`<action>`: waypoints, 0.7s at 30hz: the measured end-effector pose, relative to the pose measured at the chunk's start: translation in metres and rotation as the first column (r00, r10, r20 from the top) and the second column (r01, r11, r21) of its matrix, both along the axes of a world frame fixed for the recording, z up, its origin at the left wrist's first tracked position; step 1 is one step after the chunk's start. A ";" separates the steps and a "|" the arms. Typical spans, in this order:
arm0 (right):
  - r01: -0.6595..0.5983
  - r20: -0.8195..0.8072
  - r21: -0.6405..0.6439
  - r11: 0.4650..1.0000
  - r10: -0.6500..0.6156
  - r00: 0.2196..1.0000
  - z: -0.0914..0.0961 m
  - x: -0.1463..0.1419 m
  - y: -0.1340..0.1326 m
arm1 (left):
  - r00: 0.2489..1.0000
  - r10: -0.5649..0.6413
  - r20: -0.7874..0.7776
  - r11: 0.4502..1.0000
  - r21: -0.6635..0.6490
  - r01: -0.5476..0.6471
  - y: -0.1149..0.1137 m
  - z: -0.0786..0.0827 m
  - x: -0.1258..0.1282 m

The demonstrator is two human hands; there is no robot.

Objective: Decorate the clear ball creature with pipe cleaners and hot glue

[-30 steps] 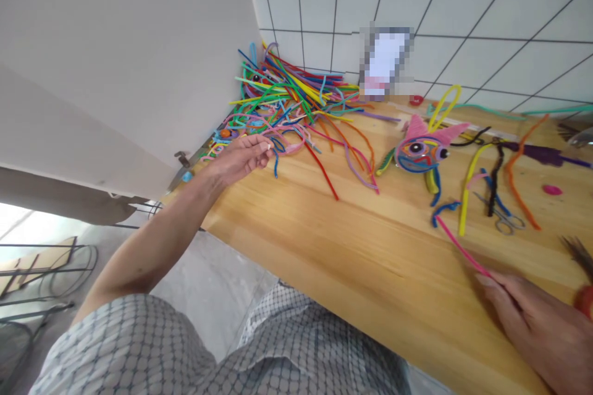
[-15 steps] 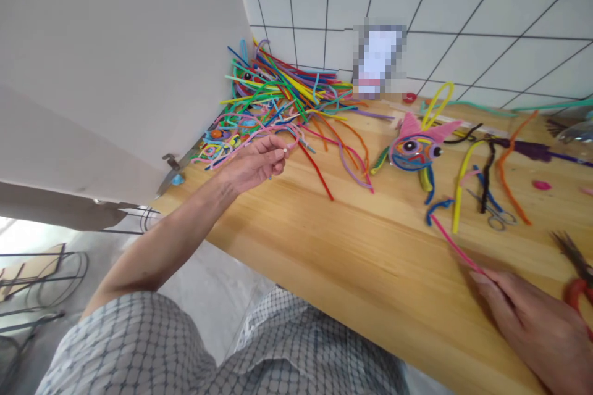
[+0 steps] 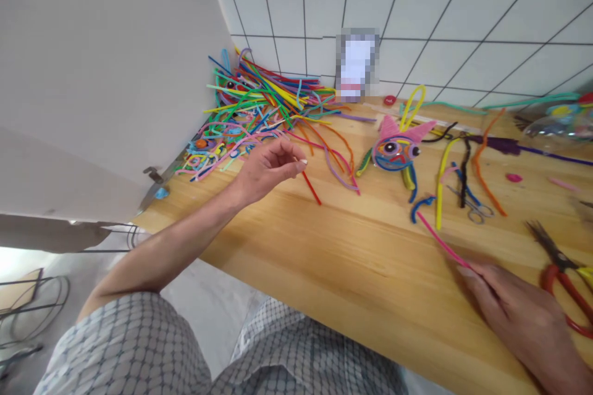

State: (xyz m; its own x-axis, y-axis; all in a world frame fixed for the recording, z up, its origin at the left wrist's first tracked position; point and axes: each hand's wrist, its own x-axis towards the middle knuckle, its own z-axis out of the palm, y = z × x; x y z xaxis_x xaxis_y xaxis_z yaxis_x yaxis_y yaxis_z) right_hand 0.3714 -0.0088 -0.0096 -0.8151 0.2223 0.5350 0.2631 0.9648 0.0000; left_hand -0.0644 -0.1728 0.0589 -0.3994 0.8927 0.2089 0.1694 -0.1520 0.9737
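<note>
Head view: the two hands are well apart, w/ everything placed here vs the goggle-eyed figure [image 3: 395,153], which has pink ears and lies on the wooden desk [image 3: 343,259]. L hand [image 3: 271,166], left of the figure, has thumb & fingertips pinched on a tiny white bit [image 3: 304,162]; can't tell what it is. R hand [image 3: 521,311], to the figure's right & nearer the wearer, is closed on a pink stem [image 3: 442,242], whose far end meets a curled blue stem [image 3: 414,212] just below the figure; can't tell if they're joined. Big multicolor pile [image 3: 273,92] of fuzzy stems sits left of the figure, behind L hand. Approx. phone-shaped screen [image 3: 356,68], pixelated, stands behind-left of the figure. Right of it: yellow stem [image 3: 442,188], black stem [image 3: 464,179], orange stem [image 3: 482,170], small silver scissors [image 3: 472,204]. Red-handled scissors [image 3: 560,259] lie farther right of the figure, nearer the wearer, beside R hand.
</note>
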 end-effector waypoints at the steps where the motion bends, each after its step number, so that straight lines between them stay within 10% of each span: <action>1: 0.004 -0.010 -0.003 1.000 -0.004 1.000 0.000 0.000 0.000 | 1.000 -0.011 -0.025 1.000 0.008 0.011 0.003 0.000 0.002; 21: 0.028 -0.033 -0.179 0.983 -0.034 0.999 -0.003 -0.006 -0.009 | 0.970 -0.151 -0.189 0.988 -0.022 0.150 0.072 0.005 0.040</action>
